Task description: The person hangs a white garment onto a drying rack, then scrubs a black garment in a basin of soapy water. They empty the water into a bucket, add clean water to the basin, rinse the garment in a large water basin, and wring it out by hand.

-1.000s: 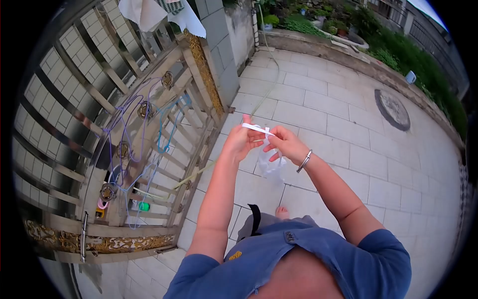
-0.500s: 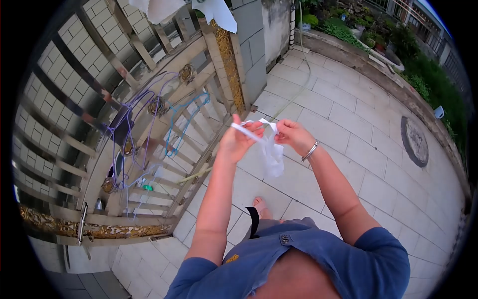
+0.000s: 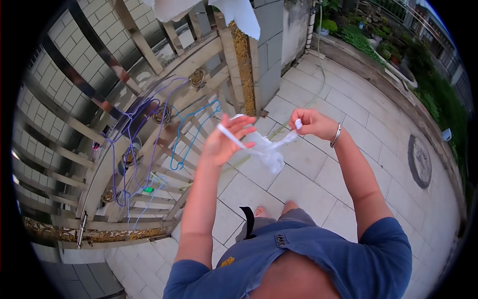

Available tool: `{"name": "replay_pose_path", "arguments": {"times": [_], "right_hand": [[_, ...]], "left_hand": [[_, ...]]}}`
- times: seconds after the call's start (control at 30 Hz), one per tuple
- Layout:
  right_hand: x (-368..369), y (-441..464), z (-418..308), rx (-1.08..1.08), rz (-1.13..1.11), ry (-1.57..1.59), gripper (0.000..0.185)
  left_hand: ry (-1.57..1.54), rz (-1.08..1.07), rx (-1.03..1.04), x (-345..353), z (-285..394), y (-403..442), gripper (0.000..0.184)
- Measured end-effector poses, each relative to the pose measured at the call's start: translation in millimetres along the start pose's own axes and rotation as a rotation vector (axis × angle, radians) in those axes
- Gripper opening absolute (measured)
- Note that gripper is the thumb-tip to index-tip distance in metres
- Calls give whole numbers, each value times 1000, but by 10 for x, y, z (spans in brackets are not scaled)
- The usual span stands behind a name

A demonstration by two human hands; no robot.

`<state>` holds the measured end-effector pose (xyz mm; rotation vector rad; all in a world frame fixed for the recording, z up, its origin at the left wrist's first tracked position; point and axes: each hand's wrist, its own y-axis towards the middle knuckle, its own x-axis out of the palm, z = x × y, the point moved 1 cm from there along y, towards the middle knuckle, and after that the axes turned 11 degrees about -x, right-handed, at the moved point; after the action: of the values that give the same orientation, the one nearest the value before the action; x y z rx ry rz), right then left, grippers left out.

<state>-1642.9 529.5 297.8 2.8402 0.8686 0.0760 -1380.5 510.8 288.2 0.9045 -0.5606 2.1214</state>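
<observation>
A thin white cloth (image 3: 271,160), its exact kind unclear, stretches between my two hands. The fingers of my left hand (image 3: 225,137) are extended, with a narrow white band of the cloth looped across them. Further right, the fingertips of my right hand (image 3: 313,124) pinch a twisted end of the same cloth, and a bracelet (image 3: 336,135) circles that wrist. The cloth's bunched middle hangs down over the tiles. Left of my left hand, a blue clothes hanger (image 3: 180,130) and several purple hangers (image 3: 130,117) hang on a metal gate (image 3: 216,47).
More white fabric (image 3: 239,17) drapes over the top of the gate. A pale hose (image 3: 322,82) runs across the tiled floor (image 3: 343,174). A round cover (image 3: 419,162) is set in the floor at right. Plants (image 3: 348,37) grow behind a low kerb.
My hands have moved apart, the right one going right with its end of the cloth. The cloth is now stretched sideways between them. The view has shifted slightly.
</observation>
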Motion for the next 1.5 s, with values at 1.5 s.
{"name": "replay_pose_path", "arguments": {"times": [1.5], "right_hand": [[-949,1002,-156,-29,219,553,29]], "left_hand": [[1150,1469,300,-860,552,4,28]]}}
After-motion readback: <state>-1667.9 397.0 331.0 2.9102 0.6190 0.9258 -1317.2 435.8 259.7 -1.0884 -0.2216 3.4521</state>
